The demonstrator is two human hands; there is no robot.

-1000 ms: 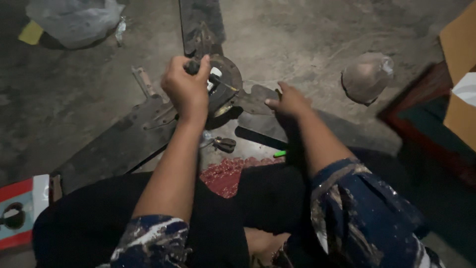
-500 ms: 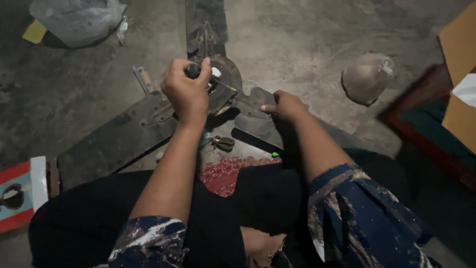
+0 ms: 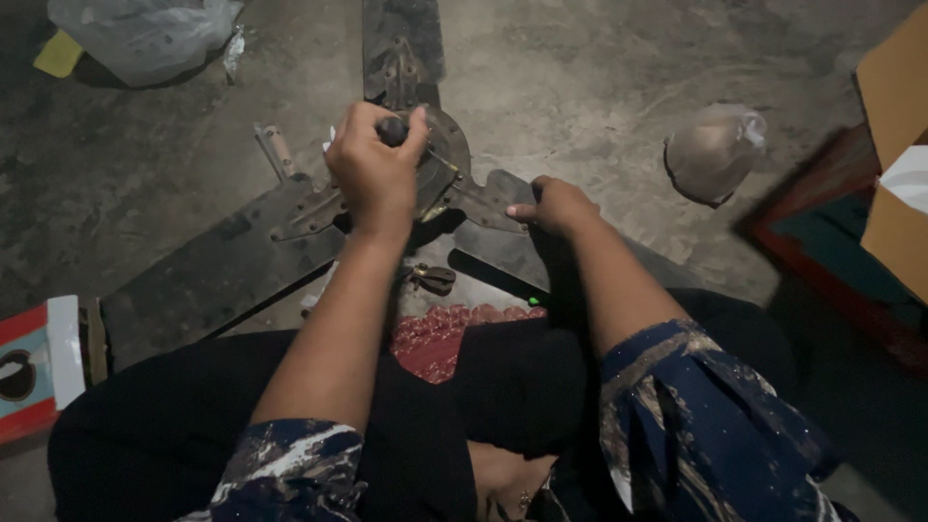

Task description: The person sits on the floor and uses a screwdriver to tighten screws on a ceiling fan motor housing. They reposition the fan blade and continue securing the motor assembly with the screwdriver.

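Observation:
A dark, dusty ceiling fan lies on the concrete floor, its round metal hub [image 3: 447,159] joined to three blades: one [image 3: 401,29] pointing away, one [image 3: 203,280] to the lower left, one [image 3: 503,246] to the lower right. My left hand [image 3: 375,174] is closed around the dark rounded handle of a tool [image 3: 392,129] standing upright on the hub. My right hand [image 3: 556,205] rests fingers-down on the metal bracket [image 3: 493,193] of the right blade, pressing on it. Both sleeves are dark blue with pale specks.
A small metal part [image 3: 432,278] and a dark tool with a green tip [image 3: 498,280] lie near a red mesh bag [image 3: 440,338] on my lap. Plastic bags [image 3: 145,34] [image 3: 715,150], a cardboard box [image 3: 894,145], a red-edged tray [image 3: 831,261] and a red-and-white box [image 3: 34,362] surround the fan.
My left hand stays clamped on the tool handle over the hub, shifting only slightly. My right hand has settled on the right blade's bracket. The view has drifted a little.

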